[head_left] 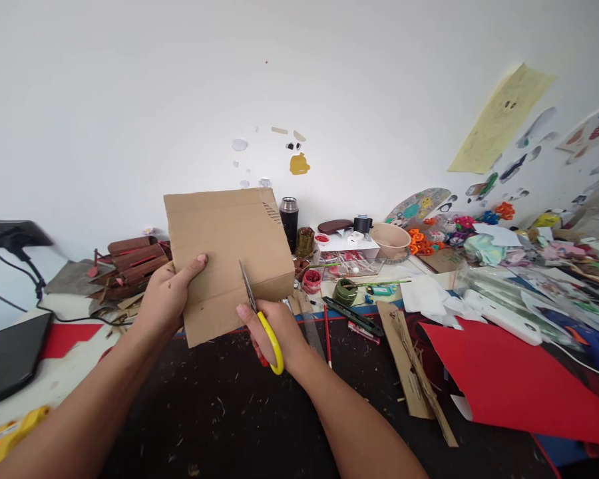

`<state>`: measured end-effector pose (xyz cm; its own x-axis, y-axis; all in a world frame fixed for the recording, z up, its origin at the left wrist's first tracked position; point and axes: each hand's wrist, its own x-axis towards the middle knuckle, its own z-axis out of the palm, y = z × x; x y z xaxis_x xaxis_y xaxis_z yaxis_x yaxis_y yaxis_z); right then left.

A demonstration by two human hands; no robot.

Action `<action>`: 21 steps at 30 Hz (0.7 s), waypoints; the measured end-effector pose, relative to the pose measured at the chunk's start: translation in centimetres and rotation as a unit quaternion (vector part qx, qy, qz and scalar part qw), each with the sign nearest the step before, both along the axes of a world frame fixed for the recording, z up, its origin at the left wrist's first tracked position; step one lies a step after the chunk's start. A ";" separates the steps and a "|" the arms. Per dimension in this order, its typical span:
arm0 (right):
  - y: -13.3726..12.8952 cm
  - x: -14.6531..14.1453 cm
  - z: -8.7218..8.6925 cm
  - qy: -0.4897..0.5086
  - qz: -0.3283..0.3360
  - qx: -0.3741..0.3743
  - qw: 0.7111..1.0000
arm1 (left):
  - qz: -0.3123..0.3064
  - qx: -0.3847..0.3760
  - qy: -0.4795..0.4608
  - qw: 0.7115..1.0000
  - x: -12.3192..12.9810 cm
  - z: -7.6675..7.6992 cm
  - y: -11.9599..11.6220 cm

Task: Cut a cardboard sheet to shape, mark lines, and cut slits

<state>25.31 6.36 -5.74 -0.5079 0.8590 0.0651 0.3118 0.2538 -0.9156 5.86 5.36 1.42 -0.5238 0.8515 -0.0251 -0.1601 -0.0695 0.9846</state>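
Observation:
A brown sheet of cardboard (224, 233) is held up above the dark mat, its top right corner torn to show the corrugation. My left hand (172, 289) grips its left edge, thumb flat on the front face and the other fingers hidden behind. In my right hand (279, 329) is a pair of scissors (270, 336) with a yellow handle loop and some red on the handle. One blade lies across the front of the cardboard, in from its lower right side. Below the blades, the sheet's right part bends away from the lower left part.
Behind the cardboard stand a black thermos (289, 223) and a beige bowl (390, 239). Paint jars, including a green one (345, 291), sit near a utility knife (353, 317). Cardboard strips (404, 359) and red paper (524, 379) lie right; a brown model (134, 266) is left.

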 end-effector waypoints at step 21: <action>-0.5 -0.4 -0.3 0.020 -0.006 -0.030 0.999 | 0.018 0.014 0.021 1.000 -0.4 -0.7 -0.1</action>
<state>24.94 5.87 -6.08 -0.4953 0.8681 0.0329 0.2781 0.1943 -0.9407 5.45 5.30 0.68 -0.5536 0.8326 0.0208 -0.1150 -0.1012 0.9882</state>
